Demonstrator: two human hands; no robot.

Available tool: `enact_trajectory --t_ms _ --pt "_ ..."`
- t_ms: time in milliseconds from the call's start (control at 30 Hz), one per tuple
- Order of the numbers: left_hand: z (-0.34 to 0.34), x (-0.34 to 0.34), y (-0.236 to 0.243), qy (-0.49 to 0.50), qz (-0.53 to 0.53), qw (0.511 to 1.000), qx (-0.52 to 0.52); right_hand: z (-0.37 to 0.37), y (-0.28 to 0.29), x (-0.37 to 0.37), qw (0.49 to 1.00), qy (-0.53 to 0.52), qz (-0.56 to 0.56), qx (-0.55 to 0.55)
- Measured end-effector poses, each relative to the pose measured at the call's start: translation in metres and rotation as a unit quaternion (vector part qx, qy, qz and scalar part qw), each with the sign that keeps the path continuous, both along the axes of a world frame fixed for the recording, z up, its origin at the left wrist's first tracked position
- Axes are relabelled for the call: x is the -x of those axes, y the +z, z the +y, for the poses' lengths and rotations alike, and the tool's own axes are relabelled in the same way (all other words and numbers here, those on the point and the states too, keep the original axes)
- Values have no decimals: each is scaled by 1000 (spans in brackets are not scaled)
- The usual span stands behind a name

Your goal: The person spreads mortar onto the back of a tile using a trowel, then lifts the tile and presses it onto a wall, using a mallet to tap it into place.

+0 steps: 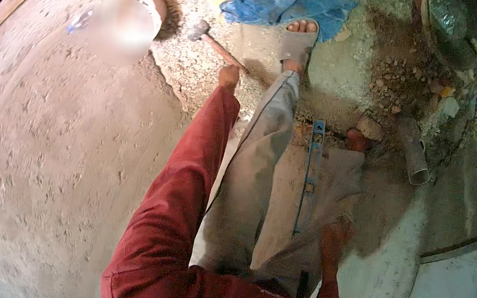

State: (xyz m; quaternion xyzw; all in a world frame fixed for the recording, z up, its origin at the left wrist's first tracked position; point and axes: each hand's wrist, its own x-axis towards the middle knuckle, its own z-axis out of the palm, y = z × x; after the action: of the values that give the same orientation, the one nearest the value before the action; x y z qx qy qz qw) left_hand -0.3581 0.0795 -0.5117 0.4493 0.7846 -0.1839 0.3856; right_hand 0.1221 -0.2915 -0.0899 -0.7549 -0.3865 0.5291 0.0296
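With my left arm reaching forward in a red sleeve, my left hand (229,77) is closed round the end of a hammer's wooden handle. The hammer (220,49) slants up and left, its grey head over rough, broken ground. My right hand (337,236) is low beside my right leg; dim light and blur hide its fingers. A blue spirit level (310,179) lies lengthwise between my legs, left of that hand.
Ahead lies a crumpled blue plastic sheet (293,1). To the right are a grey pipe piece (416,158), loose rubble (396,80) and a round basin (426,10) with a pale stick. Rough plastered surface (48,169) fills the left, below a blurred pale shape (120,30).
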Motion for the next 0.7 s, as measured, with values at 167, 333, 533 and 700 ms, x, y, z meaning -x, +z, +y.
enact_trajectory --t_ms 167,333,533,700 --pt "-10 -19 -48 281 -10 960 -3 77 11 -27 955 -22 -55 290" --pt "-2 4 -53 170 -86 981 -45 64 13 -48 970 -100 -64 213" --pt "-8 -99 -18 535 -37 833 -137 -8 14 -81 990 25 -105 93" --pt "-7 -144 103 399 -26 910 -108 -121 9 -75 982 100 -46 153"
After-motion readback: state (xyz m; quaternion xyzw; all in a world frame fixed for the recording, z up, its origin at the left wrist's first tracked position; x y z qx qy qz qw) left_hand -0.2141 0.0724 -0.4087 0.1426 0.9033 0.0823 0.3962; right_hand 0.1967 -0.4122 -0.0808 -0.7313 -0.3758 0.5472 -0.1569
